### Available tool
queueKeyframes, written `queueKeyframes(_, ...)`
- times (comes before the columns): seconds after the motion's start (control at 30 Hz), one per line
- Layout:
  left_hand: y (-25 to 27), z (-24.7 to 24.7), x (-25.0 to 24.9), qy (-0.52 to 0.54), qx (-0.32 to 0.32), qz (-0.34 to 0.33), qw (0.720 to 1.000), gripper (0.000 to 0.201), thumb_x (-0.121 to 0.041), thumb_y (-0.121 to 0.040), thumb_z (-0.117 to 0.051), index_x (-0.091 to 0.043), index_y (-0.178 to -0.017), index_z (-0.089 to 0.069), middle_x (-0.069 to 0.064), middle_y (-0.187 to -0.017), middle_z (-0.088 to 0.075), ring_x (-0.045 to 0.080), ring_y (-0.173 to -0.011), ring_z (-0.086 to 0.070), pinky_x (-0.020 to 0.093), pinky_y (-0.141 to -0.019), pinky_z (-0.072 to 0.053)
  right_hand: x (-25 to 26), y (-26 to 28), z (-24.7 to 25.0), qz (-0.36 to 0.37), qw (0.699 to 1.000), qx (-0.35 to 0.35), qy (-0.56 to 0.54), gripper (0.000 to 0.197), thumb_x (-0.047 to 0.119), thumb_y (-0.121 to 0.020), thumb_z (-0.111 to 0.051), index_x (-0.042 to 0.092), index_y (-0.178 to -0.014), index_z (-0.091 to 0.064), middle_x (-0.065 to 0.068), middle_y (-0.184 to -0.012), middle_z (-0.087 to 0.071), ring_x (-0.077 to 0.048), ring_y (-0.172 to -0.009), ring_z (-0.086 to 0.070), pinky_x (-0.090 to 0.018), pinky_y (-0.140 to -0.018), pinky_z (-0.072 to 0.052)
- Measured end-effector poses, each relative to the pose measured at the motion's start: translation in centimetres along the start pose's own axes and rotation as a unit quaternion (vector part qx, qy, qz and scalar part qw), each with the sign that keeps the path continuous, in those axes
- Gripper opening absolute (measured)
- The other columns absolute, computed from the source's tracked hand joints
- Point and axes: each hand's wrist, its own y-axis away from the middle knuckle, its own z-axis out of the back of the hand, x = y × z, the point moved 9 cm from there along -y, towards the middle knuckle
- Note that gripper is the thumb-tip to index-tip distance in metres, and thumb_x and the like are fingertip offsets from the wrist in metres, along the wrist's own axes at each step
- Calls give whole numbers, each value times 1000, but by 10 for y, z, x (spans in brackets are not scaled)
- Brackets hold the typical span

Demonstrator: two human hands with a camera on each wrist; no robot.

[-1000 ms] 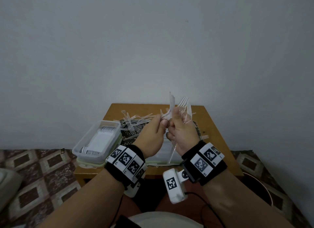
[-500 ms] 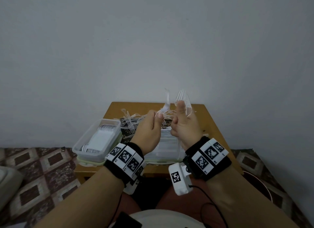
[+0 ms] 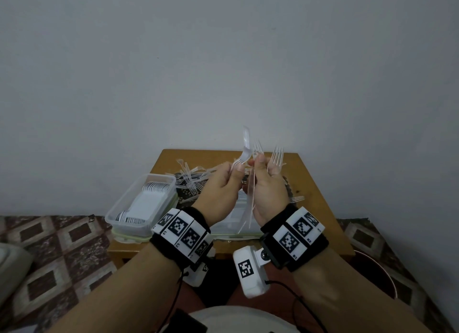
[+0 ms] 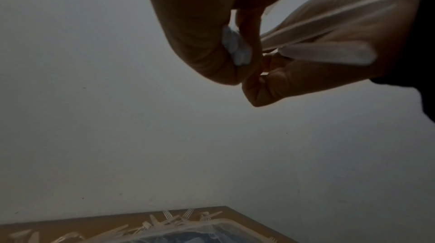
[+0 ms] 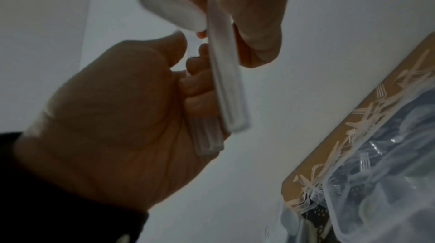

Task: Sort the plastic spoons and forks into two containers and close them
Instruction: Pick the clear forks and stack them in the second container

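Above the wooden counter (image 3: 320, 208), the left hand (image 3: 218, 193) pinches one clear plastic fork (image 3: 244, 151) while the right hand (image 3: 267, 191) grips a bundle of clear plastic forks (image 3: 277, 156), fingers curled; more lie scattered beside the open clear plastic container of spoons (image 3: 139, 203).

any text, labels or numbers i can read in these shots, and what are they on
No readable words or brands.
Left wristband: square black-and-white coded markers, small characters beside them too blurred to read.
Right wristband: same markers, tiny characters unreadable.
White wrist camera: one coded marker, no text.
Left container: striped pattern only.
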Motion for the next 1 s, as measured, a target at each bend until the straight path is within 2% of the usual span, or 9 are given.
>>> queueKeyframes(0.1,1,-2,0,25,9,13,1000,37,-39,-94,-48,-3,-99,-56,-15,-61,-52,-6,-48,-46,8,-46,-36,-7,3,-4,-16,999,24,-14,29,27,-101,-47,14,-81,-63,-9,-73,-63,-20,-70,-61,-30,-64,-54)
queueKeyframes(0.17,2,-3,-3,31,21,11,999,19,-27,-98,-51,-9,-93,-55,-18,-57,-57,-7,-48,-51,7,-47,-39,-12,4,-5,-37,998,37,-31,23,23,-98,-54,9,-83,-64,-8,-72,-66,-16,-66,-64,-25,-55,-54)
queueKeyframes(0.27,5,-6,-3,48,56,31,997,13,-26,-99,-47,-16,-94,-53,-14,-52,-49,1,-41,-41,15,-39,-34,-11,5,-5,-48,997,45,-30,33,34,-82,-63,1,-86,-60,-13,-69,-53,-9,-45,-47,-18,-35,-36)
queueKeyframes(0.4,5,-8,3,31,98,40,994,16,-27,-103,-39,-20,-103,-53,-1,-64,-41,3,-43,-31,17,-37,-29,-12,2,-1,-68,996,43,-37,64,33,-77,-68,-18,-111,-50,-14,-71,-48,-8,-36,-37,-17,-31,-26)
queueKeyframes(0.53,5,-7,0,4,91,13,996,26,-48,-98,-38,-51,-84,-60,-10,-54,-38,8,-43,-31,19,-37,-27,-11,0,2,-77,996,50,-6,55,38,-71,-71,4,-109,-51,-6,-63,-42,-4,-34,-27,-17,-33,-22)
queueKeyframes(0.6,5,-4,3,-6,75,19,997,32,-58,-93,-35,-45,-77,-60,-13,-51,-39,5,-41,-33,20,-38,-28,-9,0,1,-75,995,67,17,47,42,-71,-70,11,-103,-52,1,-57,-41,-3,-35,-26,-16,-33,-21)
queueKeyframes(0.73,-3,10,3,-74,-5,-17,997,41,-52,-99,-34,-24,-70,-43,-14,-53,-40,5,-46,-34,30,-49,-29,-7,-3,9,-68,993,51,80,59,62,-71,-60,11,-100,-52,3,-53,-42,-6,-38,-31,-18,-37,-26)
queueKeyframes(0.9,-1,19,2,-117,-57,-27,991,42,-58,-95,-29,-23,-73,-41,-6,-66,-41,15,-59,-37,39,-57,-35,-7,-4,19,-95,980,26,174,85,88,-70,-34,13,-104,-54,10,-57,-35,-7,-42,-26,-20,-38,-22)
queueKeyframes(1.0,-1,20,5,-115,-59,-18,991,38,-51,-97,-30,-21,-79,-45,-5,-69,-44,14,-60,-38,38,-59,-35,-12,-6,25,-130,981,-2,147,70,70,-92,-26,10,-108,-59,7,-57,-32,-8,-45,-25,-23,-43,-21)
